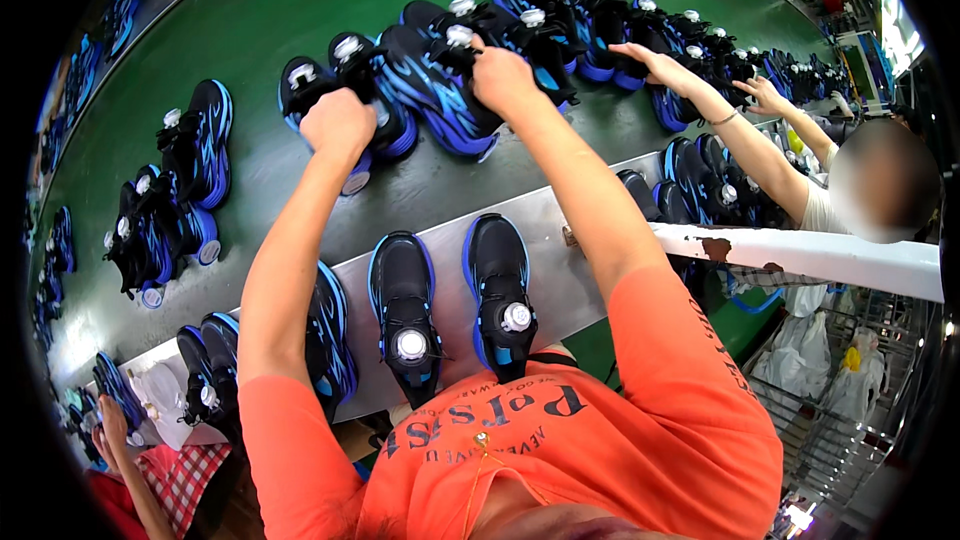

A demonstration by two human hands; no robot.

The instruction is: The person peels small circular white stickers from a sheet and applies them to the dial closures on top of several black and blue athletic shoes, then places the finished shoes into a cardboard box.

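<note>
Both my arms reach out over a green work surface to a row of black-and-blue sneakers with white round dials. My left hand (338,124) is closed at the near side of a sneaker (298,76) at the row's left end; the fingertips are hidden behind the knuckles. My right hand (503,80) grips the upper of another sneaker (430,90), which lies tilted with its patterned blue side toward me. Close to my body, a left sneaker (402,285) and a right sneaker (497,280) stand side by side on a metal ledge (560,280), toes pointing away.
More sneakers (200,150) stand in a group on the left of the green surface (260,10). A co-worker's arm (740,130) reaches over the row at right. A white rusted bar (800,255) juts in at right. Another person's hand (112,420) shows at lower left.
</note>
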